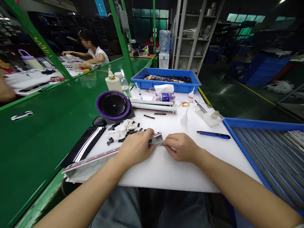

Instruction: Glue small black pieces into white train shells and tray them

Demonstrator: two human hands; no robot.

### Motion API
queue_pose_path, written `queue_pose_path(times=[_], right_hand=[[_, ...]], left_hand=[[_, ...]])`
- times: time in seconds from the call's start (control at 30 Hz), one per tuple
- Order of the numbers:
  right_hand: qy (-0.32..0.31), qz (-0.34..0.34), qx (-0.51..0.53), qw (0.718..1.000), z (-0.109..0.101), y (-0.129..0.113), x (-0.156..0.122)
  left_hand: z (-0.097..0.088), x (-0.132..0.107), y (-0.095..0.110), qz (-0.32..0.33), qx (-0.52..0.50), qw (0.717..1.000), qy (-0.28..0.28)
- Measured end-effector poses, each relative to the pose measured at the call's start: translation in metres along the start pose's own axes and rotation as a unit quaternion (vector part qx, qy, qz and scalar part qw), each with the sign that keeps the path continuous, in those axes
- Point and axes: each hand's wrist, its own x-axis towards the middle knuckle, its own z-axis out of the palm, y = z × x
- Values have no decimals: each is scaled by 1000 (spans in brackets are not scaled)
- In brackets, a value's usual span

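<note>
My left hand (137, 145) is closed around a long grey metal channel (95, 161) with a red line along its edge, near the channel's right end. The channel runs down to the left across the white tabletop. Close by on the right, my right hand (181, 146) pinches at the channel's end; whatever is between its fingertips is too small to name. Behind the left hand lie a crumpled white cloth (123, 129) and scattered short black strips (110, 141). Two more black strips (149, 117) rest farther back.
A blue utility knife (213, 135) lies to the right, by a clear tray (210, 117). A purple-rimmed fan (113, 105), more channels (154, 109), a tissue pack (164, 95) and a blue bin (166, 86) stand behind. Right of the table is a blue crate (237, 123). A co-worker (95, 52) sits back left.
</note>
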Motion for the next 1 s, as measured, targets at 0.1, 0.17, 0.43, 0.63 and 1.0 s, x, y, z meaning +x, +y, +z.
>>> queue_pose_path(times=[0.1,0.17,0.43,0.63,1.0], right_hand=[[-52,4,21,998,-12,9,-5],[-90,9,25,996,-17,13,-6],[-67,101,20,992,-18,-10,1],[-132,149,-26,980,-10,-20,1],[53,22,-89,994,8,-14,5]], left_hand=[[-1,2,-1,-1,4,1000,-5],[0,3,-2,-3,5,1000,-8],[1,2,-1,-5,-6,1000,-4],[0,2,-1,-10,-1,1000,-5],[-1,3,-1,-5,-4,1000,-7]])
